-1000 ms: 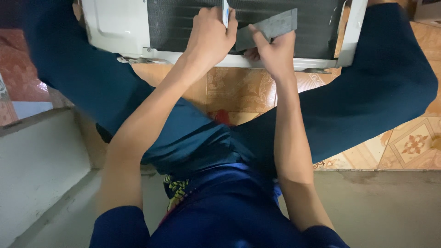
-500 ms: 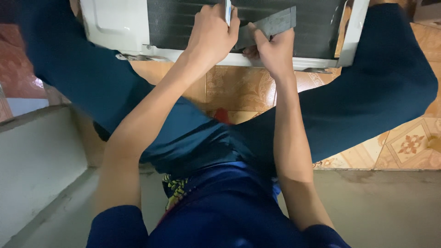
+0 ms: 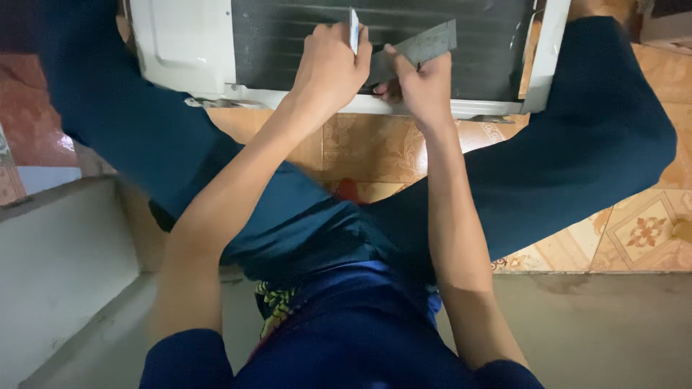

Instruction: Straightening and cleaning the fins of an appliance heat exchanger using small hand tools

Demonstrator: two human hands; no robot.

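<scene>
Left hand [image 3: 328, 68] grips a thin white-handled tool [image 3: 353, 30]; right hand [image 3: 422, 86] clamps a flat grey metal comb [image 3: 422, 45] against the air-conditioner's dark fins [image 3: 288, 36], just above both. Risk: slipping would bend fins, nick fingers.

I see a grey metal ruler [image 3: 422, 47] lying tilted across the dark coil [image 3: 447, 29], beside a thin upright blade [image 3: 353, 30].
</scene>
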